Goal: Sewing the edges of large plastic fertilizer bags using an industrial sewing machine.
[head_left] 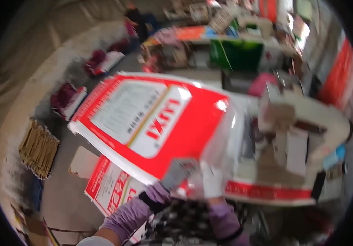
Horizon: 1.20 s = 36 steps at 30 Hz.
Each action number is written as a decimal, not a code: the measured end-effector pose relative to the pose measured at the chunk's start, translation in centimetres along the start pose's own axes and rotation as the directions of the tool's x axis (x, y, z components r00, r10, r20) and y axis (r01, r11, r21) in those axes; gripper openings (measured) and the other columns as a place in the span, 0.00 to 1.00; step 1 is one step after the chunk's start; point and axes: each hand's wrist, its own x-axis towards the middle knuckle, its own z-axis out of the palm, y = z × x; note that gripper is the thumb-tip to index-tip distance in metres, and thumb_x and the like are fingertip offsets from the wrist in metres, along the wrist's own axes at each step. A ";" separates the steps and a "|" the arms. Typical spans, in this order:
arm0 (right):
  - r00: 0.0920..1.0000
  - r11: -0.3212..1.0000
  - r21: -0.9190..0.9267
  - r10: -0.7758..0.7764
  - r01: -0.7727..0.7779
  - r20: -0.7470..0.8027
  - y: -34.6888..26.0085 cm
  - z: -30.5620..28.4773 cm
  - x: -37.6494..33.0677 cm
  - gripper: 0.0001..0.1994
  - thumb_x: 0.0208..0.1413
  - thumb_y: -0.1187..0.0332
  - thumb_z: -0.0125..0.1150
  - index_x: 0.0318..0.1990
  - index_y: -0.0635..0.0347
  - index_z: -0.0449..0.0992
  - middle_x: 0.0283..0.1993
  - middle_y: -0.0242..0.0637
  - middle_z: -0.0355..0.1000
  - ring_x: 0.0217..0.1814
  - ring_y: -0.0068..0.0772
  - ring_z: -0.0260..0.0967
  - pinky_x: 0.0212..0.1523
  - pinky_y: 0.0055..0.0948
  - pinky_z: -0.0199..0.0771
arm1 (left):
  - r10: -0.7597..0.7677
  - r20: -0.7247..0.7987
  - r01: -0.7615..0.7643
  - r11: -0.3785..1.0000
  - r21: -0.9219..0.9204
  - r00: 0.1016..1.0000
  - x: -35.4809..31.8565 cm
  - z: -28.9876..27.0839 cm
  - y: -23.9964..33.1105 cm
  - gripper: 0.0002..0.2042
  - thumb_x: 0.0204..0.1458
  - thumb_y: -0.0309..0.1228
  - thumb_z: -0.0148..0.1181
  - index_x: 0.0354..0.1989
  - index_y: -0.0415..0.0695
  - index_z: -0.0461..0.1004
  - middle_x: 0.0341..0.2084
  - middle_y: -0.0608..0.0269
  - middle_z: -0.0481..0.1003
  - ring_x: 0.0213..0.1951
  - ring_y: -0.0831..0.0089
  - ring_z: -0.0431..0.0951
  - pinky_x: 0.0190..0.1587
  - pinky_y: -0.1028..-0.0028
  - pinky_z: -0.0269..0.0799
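A large red and white printed sack (pixel 193 127) is lifted and tilted in front of me. My left hand (pixel 178 173), in a grey glove, grips its near edge. Close beside it, my right hand (pixel 212 180), in a white glove, is closed on the clear, film-like edge (pixel 221 143) of the sack; motion blurs its fingers. A pale sewing machine (pixel 311 110) stands to the right of the sack, on a worktable (pixel 242 164). A second red and white sack (pixel 113 184) lies lower left, partly covered by the lifted one.
A folded brown stack (pixel 39 149) and maroon bundles (pixel 66 98) lie along the left wall. A red strip (pixel 270 192) runs along the worktable's near edge. Farther back stand a cluttered table with green cloth (pixel 236 54) and a person (pixel 137 20).
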 end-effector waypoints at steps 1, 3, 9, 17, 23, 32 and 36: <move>0.986 0.994 -0.086 -0.073 0.061 -0.148 -0.6 0.0 0.0 0.16 0.58 0.52 0.56 0.34 0.54 0.82 0.27 0.47 0.75 0.26 0.47 0.70 0.34 0.42 0.67 | -0.129 -0.122 0.111 0.983 -0.147 0.984 -0.1 -0.1 1.2 0.11 0.50 0.19 0.51 0.40 0.35 0.77 0.33 0.64 0.78 0.37 0.78 0.76 0.43 0.77 0.73; 0.988 0.955 0.266 0.148 -0.132 -0.043 3.4 -0.1 1.1 0.14 0.56 0.57 0.59 0.29 0.58 0.80 0.21 0.47 0.71 0.23 0.47 0.68 0.31 0.43 0.66 | 0.124 -0.227 -0.195 0.926 -0.323 0.966 1.0 -1.6 1.6 0.06 0.53 0.19 0.53 0.35 0.37 0.77 0.26 0.69 0.72 0.29 0.83 0.69 0.35 0.83 0.65; 0.820 0.922 -0.178 -0.387 0.343 -0.423 1.0 -4.4 0.2 0.14 0.52 0.63 0.64 0.29 0.68 0.71 0.26 0.46 0.73 0.31 0.42 0.72 0.29 0.33 0.69 | -0.039 -0.274 -0.047 0.952 -0.301 0.961 -0.4 0.8 1.9 0.05 0.55 0.20 0.51 0.33 0.36 0.75 0.25 0.69 0.71 0.32 0.80 0.69 0.42 0.78 0.67; 0.995 0.742 0.670 0.052 0.018 -0.084 -1.7 3.0 -0.4 0.09 0.46 0.74 0.68 0.28 0.65 0.72 0.27 0.39 0.71 0.29 0.29 0.70 0.34 0.28 0.70 | 0.110 -0.118 -0.041 0.879 0.475 0.987 0.5 2.2 -3.4 0.14 0.54 0.29 0.53 0.49 0.39 0.70 0.42 0.56 0.74 0.44 0.64 0.76 0.50 0.68 0.70; 0.885 0.814 0.369 -0.463 0.449 -0.053 0.7 2.1 -2.6 0.06 0.45 0.76 0.65 0.26 0.63 0.72 0.40 0.40 0.72 0.41 0.40 0.71 0.42 0.34 0.71 | -0.308 0.062 0.083 0.436 0.896 0.949 0.8 -2.4 2.8 0.11 0.57 0.34 0.53 0.34 0.39 0.78 0.21 0.62 0.75 0.26 0.70 0.77 0.35 0.69 0.74; 0.765 0.722 0.273 -0.636 0.635 -0.098 -0.1 3.7 -2.9 0.03 0.46 0.75 0.63 0.29 0.62 0.75 0.43 0.39 0.74 0.47 0.44 0.71 0.46 0.36 0.72 | -0.487 0.060 0.410 0.790 0.456 0.871 2.2 -2.8 3.4 0.11 0.60 0.33 0.54 0.34 0.36 0.76 0.23 0.72 0.73 0.26 0.86 0.71 0.28 0.80 0.69; 0.759 0.722 0.473 -0.633 0.506 0.155 -2.1 2.2 -3.8 0.03 0.50 0.73 0.63 0.33 0.58 0.79 0.40 0.37 0.76 0.43 0.41 0.74 0.44 0.34 0.74 | -0.047 0.228 -0.100 0.797 0.595 0.973 -0.6 -5.2 2.2 0.06 0.54 0.29 0.60 0.32 0.38 0.76 0.24 0.70 0.75 0.29 0.85 0.73 0.29 0.78 0.71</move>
